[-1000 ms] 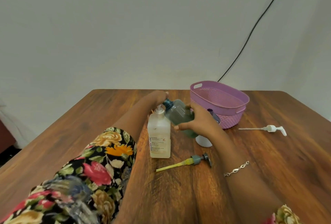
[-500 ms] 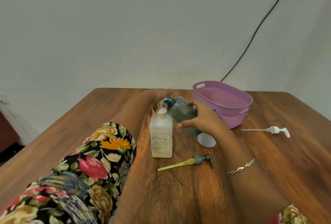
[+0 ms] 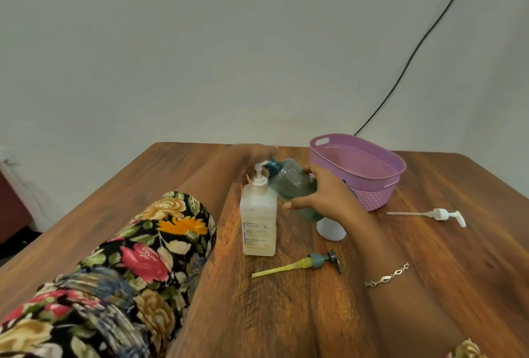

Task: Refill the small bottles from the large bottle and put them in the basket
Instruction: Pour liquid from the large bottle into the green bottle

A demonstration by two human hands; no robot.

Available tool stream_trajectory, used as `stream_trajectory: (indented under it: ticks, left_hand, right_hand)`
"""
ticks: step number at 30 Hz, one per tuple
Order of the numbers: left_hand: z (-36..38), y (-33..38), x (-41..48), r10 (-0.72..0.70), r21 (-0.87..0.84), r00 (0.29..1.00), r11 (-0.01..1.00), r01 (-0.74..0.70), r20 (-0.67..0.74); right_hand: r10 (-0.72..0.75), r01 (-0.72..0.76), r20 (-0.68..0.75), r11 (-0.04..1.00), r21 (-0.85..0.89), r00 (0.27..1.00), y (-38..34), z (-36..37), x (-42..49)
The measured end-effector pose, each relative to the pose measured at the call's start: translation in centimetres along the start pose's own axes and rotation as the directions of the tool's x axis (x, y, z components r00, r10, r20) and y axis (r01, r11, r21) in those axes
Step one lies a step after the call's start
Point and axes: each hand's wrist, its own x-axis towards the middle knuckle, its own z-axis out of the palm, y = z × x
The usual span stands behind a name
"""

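Note:
The large clear pump bottle (image 3: 259, 220) stands upright at the table's middle. My left hand (image 3: 257, 153) rests on top of its white pump head, fingers stretched out over it. My right hand (image 3: 323, 194) grips a small teal bottle (image 3: 289, 180), tilted with its open neck against the pump's nozzle. A small white bottle (image 3: 330, 228) stands on the table just behind my right wrist, partly hidden. The purple basket (image 3: 357, 157) sits to the right and holds no bottles that I can see.
A teal pump head with a yellow tube (image 3: 300, 264) lies in front of the large bottle. A white pump head with its tube (image 3: 438, 214) lies right of the basket. The wooden table (image 3: 443, 286) ends at a wall, where a black cable (image 3: 415, 51) hangs.
My left hand and the pump head have come up a little, so the white stem shows. The teal bottle stays tilted at the nozzle.

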Motion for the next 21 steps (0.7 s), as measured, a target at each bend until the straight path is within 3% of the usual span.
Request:
stream_trajectory:
  ticks: [6, 8, 11, 14, 18, 21]
  left_hand:
    - [-0.3, 0.3, 0.7, -0.095, -0.009, 0.995, 0.995, 0.095, 0.028]
    - [0.0, 0.0, 0.8, -0.041, 0.035, 0.999, 0.999, 0.042, -0.019]
    - [0.7, -0.4, 1.3, 0.088, 0.237, 0.989, 0.970, -0.058, -0.117]
    - [1.0, -0.6, 1.8, 0.126, 0.305, 0.978, 0.950, -0.071, -0.164]
    - [0.6, -0.4, 1.4, 0.092, 0.139, 0.989, 0.987, -0.075, -0.117]
    - [-0.2, 0.0, 1.0, -0.075, -0.037, 0.997, 0.997, 0.075, -0.002]
  right_hand:
    - [0.009, -0.009, 0.002, 1.000, -0.014, 1.000, 0.0, 0.1, -0.1]
    - [0.009, -0.009, -0.002, 1.000, -0.013, 1.000, 0.1, 0.3, 0.0]
    - [0.013, -0.013, 0.001, 0.999, -0.043, 1.000, 0.1, 0.5, 0.2]
    - [0.034, -0.033, 0.006, 0.998, -0.056, 0.999, 0.2, 0.8, 0.1]
    - [0.036, -0.036, 0.013, 0.999, -0.012, 0.999, 0.0, 0.7, -0.2]
    - [0.021, -0.021, 0.013, 1.000, 0.006, 1.000, -0.2, 0.1, -0.1]
